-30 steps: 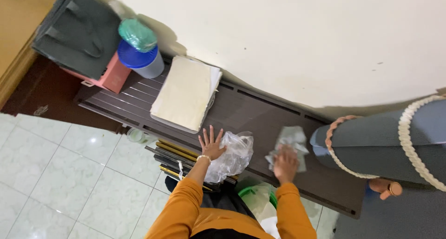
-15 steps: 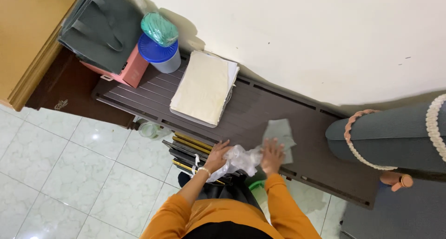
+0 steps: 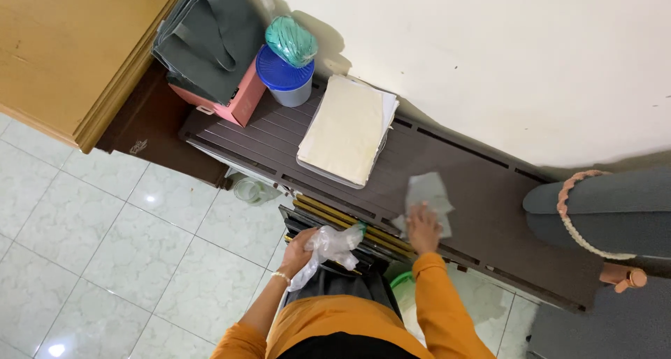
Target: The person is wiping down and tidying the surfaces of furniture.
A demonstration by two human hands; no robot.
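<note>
The right hand (image 3: 423, 228) is flat on the pale grey cloth (image 3: 426, 195), fingers pressed down on its near edge, and most of the cloth lies just beyond the fingertips on the dark slatted counter (image 3: 489, 212). The left hand (image 3: 302, 249) sits off the counter's front edge, over the floor side, fingers curled and clenched around a crumpled clear plastic bag (image 3: 330, 247); the bag bulges out to the right of the fist and hangs in front of a stack of dark, gold-edged frames (image 3: 328, 219) under the counter. The two hands are apart, cloth up on the counter, bag below its edge. Farther along the counter lies a cream stack of papers (image 3: 346, 130), then a grey tub with a blue lid (image 3: 284, 76) carrying a green wrapped bundle (image 3: 291, 41), and a pink box (image 3: 237, 100) under a dark grey bag (image 3: 210, 38).
</note>
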